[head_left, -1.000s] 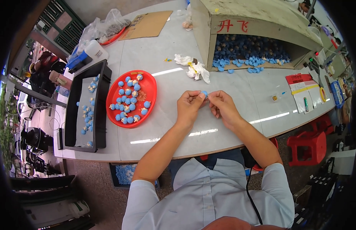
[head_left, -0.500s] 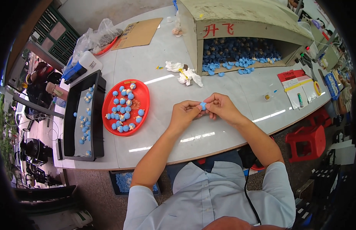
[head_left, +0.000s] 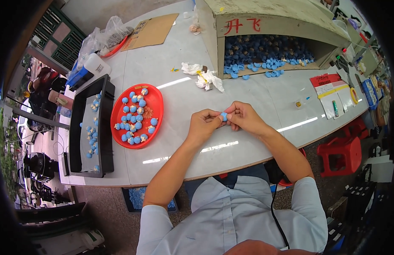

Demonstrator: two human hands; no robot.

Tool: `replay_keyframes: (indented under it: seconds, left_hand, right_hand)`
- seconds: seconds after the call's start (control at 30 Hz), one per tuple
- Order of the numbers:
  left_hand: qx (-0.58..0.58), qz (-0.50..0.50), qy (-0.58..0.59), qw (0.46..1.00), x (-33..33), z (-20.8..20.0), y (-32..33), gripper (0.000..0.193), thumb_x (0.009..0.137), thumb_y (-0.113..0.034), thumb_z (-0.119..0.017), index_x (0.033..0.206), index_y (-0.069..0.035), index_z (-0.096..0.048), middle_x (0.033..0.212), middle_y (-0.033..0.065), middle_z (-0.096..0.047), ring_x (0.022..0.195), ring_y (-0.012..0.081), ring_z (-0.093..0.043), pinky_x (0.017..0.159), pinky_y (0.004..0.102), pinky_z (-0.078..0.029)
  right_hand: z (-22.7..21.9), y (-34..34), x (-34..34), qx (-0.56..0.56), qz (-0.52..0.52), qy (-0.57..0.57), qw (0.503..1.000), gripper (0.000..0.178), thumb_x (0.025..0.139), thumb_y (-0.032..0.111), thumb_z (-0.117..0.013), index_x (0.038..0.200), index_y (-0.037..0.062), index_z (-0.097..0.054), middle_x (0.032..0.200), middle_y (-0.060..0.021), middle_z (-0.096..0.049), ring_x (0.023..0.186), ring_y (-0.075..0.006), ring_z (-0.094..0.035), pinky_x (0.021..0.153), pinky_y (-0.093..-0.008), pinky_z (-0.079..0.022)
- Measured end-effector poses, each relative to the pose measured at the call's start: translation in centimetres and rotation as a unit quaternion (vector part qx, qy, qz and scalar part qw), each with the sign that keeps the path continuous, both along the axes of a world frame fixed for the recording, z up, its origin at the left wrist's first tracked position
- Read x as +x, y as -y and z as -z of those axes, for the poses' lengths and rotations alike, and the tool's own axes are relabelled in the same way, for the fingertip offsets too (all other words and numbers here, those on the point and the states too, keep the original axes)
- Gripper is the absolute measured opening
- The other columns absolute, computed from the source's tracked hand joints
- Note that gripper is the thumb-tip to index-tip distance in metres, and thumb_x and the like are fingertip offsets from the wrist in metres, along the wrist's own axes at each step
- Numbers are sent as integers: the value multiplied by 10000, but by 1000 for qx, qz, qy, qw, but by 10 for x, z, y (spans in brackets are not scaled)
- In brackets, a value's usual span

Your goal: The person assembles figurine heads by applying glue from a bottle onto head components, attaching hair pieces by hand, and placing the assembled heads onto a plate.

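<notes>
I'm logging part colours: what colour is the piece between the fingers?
The piece looks light blue where visible, best in the head view.

Flat brown cardboard [head_left: 150,32], clear plastic bag [head_left: 114,32], white plastic container [head_left: 96,66], crumpled white tissue [head_left: 210,80], red stool [head_left: 354,154]

A glossy white tabletop [head_left: 176,108] stretches across the room, crossed by bright streaks of reflected light [head_left: 219,147], above a brown speckled floor [head_left: 104,199]. A red plastic stool [head_left: 353,154] stands to the right. At the far left, below a dark green barred gate [head_left: 74,37], daylight falls on motorbikes [head_left: 42,163] and green foliage [head_left: 6,159].
</notes>
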State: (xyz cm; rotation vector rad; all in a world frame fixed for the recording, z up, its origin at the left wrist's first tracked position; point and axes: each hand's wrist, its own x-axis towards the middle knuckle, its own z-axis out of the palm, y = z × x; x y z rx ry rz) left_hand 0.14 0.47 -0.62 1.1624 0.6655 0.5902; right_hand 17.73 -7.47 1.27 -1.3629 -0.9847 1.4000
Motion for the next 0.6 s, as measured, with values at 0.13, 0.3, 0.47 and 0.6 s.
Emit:
replay_keyframes:
  seconds: [0.13, 0.3, 0.47, 0.6]
  left_hand:
    - [3, 0, -4, 1000, 1, 1, 0, 174, 890, -25, -657, 1009, 95, -617, 946, 164, -682, 851, 182, -692, 767, 255, -579]
    - [16, 7, -4, 1000, -1, -1, -1, 123, 888, 0, -635, 992, 64, -633, 955, 132, -672, 875, 195, -688, 786, 282, -586]
    - [-3, 22, -28, 999, -3, -4, -7, 164, 891, -17, -640, 1031, 68, -623, 963, 139, -674, 876, 201, -691, 780, 278, -585]
    - [-16, 38, -46, 998, -3, -9, -9, 180, 896, -29, -641, 1045, 72, -622, 972, 148, -676, 885, 204, -693, 782, 268, -581]
  right_hand:
    - [3, 1, 0, 9, -2, 3, 1000, 140, 927, 90, -568, 1028, -7, -550, 818, -70, -625, 630, -94, -575, 526, -230, -457]
    - [9, 2, -3, 32, 4, 17, 999, 150, 928, 94, -578, 1033, -6, -543, 816, -65, -630, 637, -89, -578, 529, -230, -458]
    - [7, 1, -2, 35, 9, 5, 999, 166, 928, 107, -593, 1035, -11, -547, 812, -63, -630, 639, -86, -580, 525, -228, -459]
    - [6, 1, 2, 25, 1, -14, 1000, 172, 933, 118, -602, 1046, -4, -559, 827, -60, -630, 637, -87, -580, 532, -222, -462]
